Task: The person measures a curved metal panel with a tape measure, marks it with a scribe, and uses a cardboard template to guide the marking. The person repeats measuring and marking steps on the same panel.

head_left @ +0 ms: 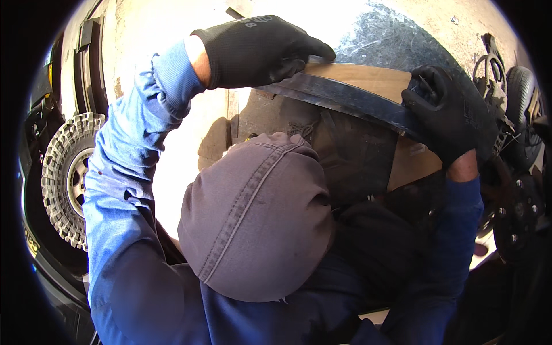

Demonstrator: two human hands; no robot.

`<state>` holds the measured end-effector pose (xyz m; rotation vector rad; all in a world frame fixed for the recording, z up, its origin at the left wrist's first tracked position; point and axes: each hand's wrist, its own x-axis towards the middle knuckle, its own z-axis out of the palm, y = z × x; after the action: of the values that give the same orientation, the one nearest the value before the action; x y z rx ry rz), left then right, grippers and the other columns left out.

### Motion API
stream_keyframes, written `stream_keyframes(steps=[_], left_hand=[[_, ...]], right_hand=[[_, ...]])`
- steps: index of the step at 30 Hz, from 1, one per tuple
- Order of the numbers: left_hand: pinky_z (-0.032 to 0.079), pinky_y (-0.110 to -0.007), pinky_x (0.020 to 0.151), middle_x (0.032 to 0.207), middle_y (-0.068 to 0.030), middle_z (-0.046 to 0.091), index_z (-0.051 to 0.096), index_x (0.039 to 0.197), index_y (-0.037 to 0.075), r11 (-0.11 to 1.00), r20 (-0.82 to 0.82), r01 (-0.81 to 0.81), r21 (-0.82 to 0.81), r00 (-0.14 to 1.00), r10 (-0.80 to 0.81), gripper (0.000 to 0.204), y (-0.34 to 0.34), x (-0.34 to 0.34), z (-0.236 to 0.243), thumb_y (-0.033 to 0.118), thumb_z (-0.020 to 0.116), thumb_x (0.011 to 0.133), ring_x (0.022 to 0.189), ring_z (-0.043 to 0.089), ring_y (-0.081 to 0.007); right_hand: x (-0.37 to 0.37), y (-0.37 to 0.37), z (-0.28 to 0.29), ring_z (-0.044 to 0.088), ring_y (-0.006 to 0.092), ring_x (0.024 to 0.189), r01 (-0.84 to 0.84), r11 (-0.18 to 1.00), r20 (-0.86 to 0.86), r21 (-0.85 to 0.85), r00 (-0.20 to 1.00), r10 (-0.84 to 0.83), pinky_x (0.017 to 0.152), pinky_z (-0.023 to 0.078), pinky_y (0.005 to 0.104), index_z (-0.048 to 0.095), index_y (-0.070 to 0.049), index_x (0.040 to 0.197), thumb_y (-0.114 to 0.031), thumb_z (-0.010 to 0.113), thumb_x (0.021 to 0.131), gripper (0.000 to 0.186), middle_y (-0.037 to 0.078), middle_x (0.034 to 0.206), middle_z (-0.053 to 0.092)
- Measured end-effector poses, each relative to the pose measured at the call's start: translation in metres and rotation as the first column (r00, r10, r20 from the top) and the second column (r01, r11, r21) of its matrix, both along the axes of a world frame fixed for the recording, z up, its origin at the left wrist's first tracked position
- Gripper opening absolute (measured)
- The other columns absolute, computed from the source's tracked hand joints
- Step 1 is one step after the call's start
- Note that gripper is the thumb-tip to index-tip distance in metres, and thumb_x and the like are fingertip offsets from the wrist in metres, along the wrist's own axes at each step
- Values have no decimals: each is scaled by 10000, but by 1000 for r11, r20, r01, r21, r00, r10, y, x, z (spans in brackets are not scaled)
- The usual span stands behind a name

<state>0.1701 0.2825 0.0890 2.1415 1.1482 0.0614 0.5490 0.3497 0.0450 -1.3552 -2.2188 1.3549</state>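
Both my hands wear black gloves, and blue sleeves cover my arms. Between them is a long, slightly bent strip of shiny dark metal (345, 99), with a tan, wood-coloured band (362, 80) along its far side. My left hand (259, 53) is closed on the strip's left end, one finger or thumb stretched along the far edge. At the right end, my right hand (443, 106) grips it with curled fingers. Whether the tan band is part of the strip, I cannot tell. A rounded grey cloth shape (259, 221) with a stitched seam hides the lower middle.
Beyond the strip lies a scuffed blue-grey sheet (402, 43). A piece of brown cardboard (411, 164) is below my right hand. At the left stands a chunky-treaded wheel (72, 178). On the right are another tyre (520, 95) and a dark bolted disc (519, 210).
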Motion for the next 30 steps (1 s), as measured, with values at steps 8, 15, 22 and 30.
stream_keyframes(steps=[8, 15, 22, 30], left_hand=[[601, -440, 868, 1020, -119, 725, 596, 1635, 335, 954, -368, 170, 246, 927, -70, 608, -22, 53, 8, 146, 636, 1059, 944, 741, -310], [598, -408, 771, 941, -76, 712, 541, 1664, 357, 906, -446, 267, 329, 889, -100, 673, -17, 60, 8, 130, 625, 1036, 857, 744, -276], [564, -440, 747, 930, -79, 679, 564, 1649, 333, 890, -329, 210, 405, 941, -72, 733, -21, 62, 6, 53, 619, 975, 852, 695, -288], [621, -413, 921, 1287, -134, 702, 633, 1477, 41, 973, -243, 130, 189, 967, -82, 488, -25, 85, -3, 132, 646, 998, 1056, 726, -298]], right_hand=[[0, -2, 5, 763, 334, 1189, -41, 992, 76, 119, 997, 32, 1036, 600, 427, 715, -39, 1312, -221, 873, 924, 457, 183, 1246, 748], [-9, -2, 24, 767, 369, 1129, -44, 994, 162, 105, 986, 27, 993, 609, 472, 717, -72, 1299, -288, 867, 919, 462, 189, 1210, 757], [-12, -2, 30, 754, 389, 1112, -53, 992, 243, 111, 970, 25, 976, 612, 488, 724, -89, 1288, -314, 860, 909, 462, 188, 1205, 737], [-8, -3, 25, 753, 382, 1117, -41, 994, 242, 97, 970, 16, 986, 608, 494, 729, -106, 1278, -331, 845, 908, 449, 176, 1202, 743]])
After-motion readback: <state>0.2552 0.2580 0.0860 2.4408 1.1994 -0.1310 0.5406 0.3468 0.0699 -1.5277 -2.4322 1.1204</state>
